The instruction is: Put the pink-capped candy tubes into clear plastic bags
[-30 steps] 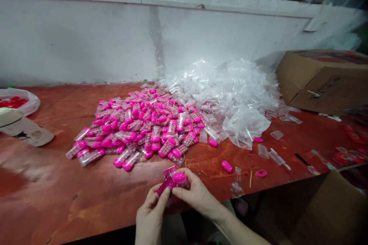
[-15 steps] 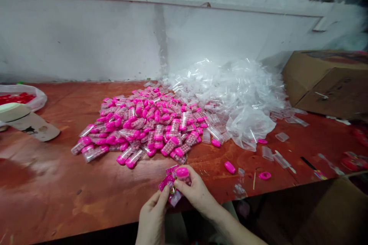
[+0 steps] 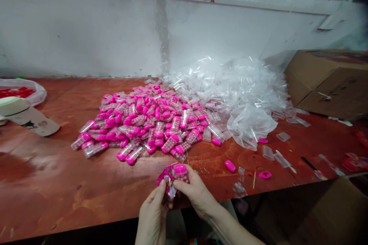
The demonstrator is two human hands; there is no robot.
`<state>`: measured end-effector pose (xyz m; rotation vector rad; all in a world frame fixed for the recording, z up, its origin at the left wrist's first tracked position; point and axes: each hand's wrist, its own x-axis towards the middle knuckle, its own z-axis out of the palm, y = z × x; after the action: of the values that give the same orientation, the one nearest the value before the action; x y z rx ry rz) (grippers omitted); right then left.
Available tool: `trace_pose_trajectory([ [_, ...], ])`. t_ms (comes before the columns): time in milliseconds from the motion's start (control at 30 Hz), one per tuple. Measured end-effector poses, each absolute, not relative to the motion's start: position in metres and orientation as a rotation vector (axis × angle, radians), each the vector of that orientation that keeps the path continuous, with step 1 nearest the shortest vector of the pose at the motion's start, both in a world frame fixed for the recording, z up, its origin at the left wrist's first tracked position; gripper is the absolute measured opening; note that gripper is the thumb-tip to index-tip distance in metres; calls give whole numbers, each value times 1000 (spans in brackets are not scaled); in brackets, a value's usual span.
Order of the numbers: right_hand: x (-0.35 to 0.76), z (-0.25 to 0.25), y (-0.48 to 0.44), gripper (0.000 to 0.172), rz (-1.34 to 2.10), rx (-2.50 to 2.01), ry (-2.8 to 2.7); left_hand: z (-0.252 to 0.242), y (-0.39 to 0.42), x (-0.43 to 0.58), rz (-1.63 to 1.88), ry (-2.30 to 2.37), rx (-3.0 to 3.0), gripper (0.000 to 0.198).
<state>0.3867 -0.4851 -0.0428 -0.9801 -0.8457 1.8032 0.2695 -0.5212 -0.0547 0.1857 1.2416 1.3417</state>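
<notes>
Near the table's front edge, my right hand (image 3: 195, 191) is closed around a small clear container of pink beads with a pink cap (image 3: 180, 170). My left hand (image 3: 153, 210) pinches a small clear plastic bag with a pink printed card (image 3: 166, 178) against that container. Both hands meet at the bag. Beyond them lies a big pile of filled pink-capped containers (image 3: 143, 122), and to its right a heap of empty clear bags and containers (image 3: 230, 88).
The red-brown wooden table (image 3: 57, 183) ends at a white wall. A cardboard box (image 3: 327, 80) stands at the right, another box (image 3: 330, 214) at lower right. A plastic bag with red pieces (image 3: 20, 93) lies far left. Loose pink caps (image 3: 230, 165) and clear containers (image 3: 283, 136) lie scattered.
My hands have shifted slightly up and closer together; the bag with the card has been worked further along the capped container. The piles have not moved.
</notes>
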Motion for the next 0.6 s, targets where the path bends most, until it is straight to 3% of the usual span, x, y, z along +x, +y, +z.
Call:
trace_pose_trajectory([
  [267,392,-56,-492,48,1773,-1044,-930,-48,-526,263,1414,1208,81,29],
  [400,397,-53,-501,49,1930,-884,-793,-39,-523,260,1461,1246,-73,8],
  [600,383,-64,-510,64,1810,-1122,-1026,-27,-521,265,1497,1205,-236,13],
])
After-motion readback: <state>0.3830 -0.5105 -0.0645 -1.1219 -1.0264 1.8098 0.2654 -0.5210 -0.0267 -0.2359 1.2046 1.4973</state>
